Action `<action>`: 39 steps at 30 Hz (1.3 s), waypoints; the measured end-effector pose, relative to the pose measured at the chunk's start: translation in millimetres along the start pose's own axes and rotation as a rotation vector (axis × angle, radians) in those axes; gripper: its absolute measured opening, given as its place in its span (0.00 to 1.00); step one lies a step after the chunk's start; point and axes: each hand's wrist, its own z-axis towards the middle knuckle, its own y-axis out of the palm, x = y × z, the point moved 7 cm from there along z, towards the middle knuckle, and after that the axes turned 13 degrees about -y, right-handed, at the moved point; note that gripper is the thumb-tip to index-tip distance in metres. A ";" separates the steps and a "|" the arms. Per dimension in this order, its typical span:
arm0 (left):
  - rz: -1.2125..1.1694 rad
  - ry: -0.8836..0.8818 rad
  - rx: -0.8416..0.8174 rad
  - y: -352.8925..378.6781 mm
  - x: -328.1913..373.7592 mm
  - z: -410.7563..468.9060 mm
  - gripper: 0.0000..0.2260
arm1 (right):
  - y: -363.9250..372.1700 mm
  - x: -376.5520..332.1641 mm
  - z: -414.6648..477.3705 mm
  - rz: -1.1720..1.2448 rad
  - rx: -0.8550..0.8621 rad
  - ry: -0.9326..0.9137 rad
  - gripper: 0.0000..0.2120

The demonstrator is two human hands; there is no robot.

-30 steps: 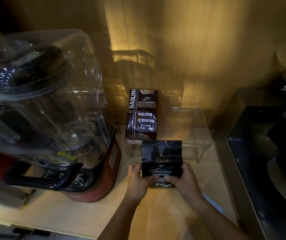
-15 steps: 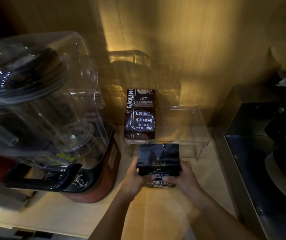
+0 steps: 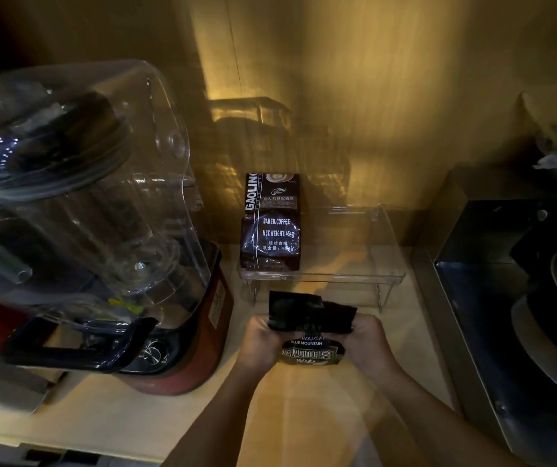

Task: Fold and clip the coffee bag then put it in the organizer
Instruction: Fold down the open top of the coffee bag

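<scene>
Beside the blender (image 3: 108,230) at the surface's left, the left hand (image 3: 260,342) and right hand (image 3: 368,338) each close their grip on the black coffee bag (image 3: 311,335), its top bending over, no clip visible, near the front edge before the clear organizer (image 3: 385,264), which it has not entered.

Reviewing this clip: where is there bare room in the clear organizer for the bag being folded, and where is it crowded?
The clear organizer is bare from the brown coffee bag at its left end across to its right wall. The counter near the camera is also bare. It is crowded on the left, by the blender. Both the left hand and right hand hold the black coffee bag.
</scene>
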 end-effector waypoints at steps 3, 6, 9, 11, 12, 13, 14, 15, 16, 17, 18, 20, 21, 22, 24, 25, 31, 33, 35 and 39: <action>-0.032 0.099 0.006 2.2 6.1 -4.9 0.13 | 0.9 -0.9 -3.1 0.267 0.083 0.035 0.13; -0.072 0.134 0.004 0.0 0.6 -8.3 0.20 | 3.1 0.0 -6.1 0.395 0.094 0.046 0.16; -0.058 0.161 -0.040 -1.6 -2.6 -11.4 0.21 | 3.4 -4.8 -8.0 0.368 0.062 -0.001 0.20; -0.063 0.170 -0.056 -3.2 -1.8 -11.5 0.19 | 4.9 -8.0 -6.9 0.341 0.047 -0.037 0.23; -0.073 0.168 -0.072 -3.2 -0.4 -12.1 0.18 | 5.3 -8.3 -6.2 0.322 0.043 -0.045 0.23; -0.080 0.159 -0.091 -2.9 0.9 -12.6 0.15 | 5.5 -6.7 -5.6 0.328 0.042 -0.029 0.22; -0.079 0.140 -0.108 -2.7 1.7 -12.8 0.13 | 3.6 -4.3 -4.9 0.313 0.043 -0.019 0.20; -0.071 0.111 -0.117 -2.8 2.3 -12.6 0.11 | 0.6 -3.6 -4.2 0.273 0.035 -0.030 0.18; -0.059 0.074 -0.121 -2.6 2.5 -12.0 0.11 | -1.8 -5.4 -4.3 0.207 0.014 -0.048 0.16; -0.043 0.047 -0.129 -1.7 3.6 -11.4 0.10 | -2.8 -7.6 -4.8 0.158 -0.015 -0.057 0.14; -0.023 0.035 -0.131 -1.0 5.5 -10.5 0.09 | -2.9 -8.6 -5.5 0.136 -0.037 -0.053 0.12; -0.006 0.031 -0.100 -1.8 9.1 -8.5 0.08 | -3.4 -10.7 -4.9 0.134 -0.028 -0.045 0.11; -0.014 0.032 -0.073 -3.0 10.0 -7.6 0.08 | -3.2 -11.1 -3.8 0.136 -0.014 -0.043 0.10; -0.029 0.031 -0.045 -3.7 10.7 -7.1 0.07 | -2.5 -11.2 -2.5 0.132 0.001 -0.036 0.10; -0.073 0.018 -0.012 -3.2 11.0 -6.4 0.06 | -0.6 -11.7 -1.0 0.119 0.027 -0.020 0.09; -0.089 0.014 -0.005 -2.5 11.7 -5.7 0.07 | 0.4 -11.8 -0.6 0.105 0.037 -0.026 0.09; 0.124 0.119 0.063 1.2 30.8 -3.4 0.10 | 2.8 -13.5 4.6 0.028 0.141 -0.095 0.12; 0.155 0.142 0.096 1.4 32.9 -3.2 0.12 | 4.6 -14.4 6.9 -0.020 0.162 -0.108 0.13; 0.167 0.135 0.159 -1.2 30.4 -1.4 0.11 | 5.8 -17.5 9.3 -0.122 0.152 -0.138 0.12; 0.289 0.151 0.255 -5.2 27.1 -1.0 0.08 | 7.3 -29.4 14.0 -0.479 0.082 -0.291 0.03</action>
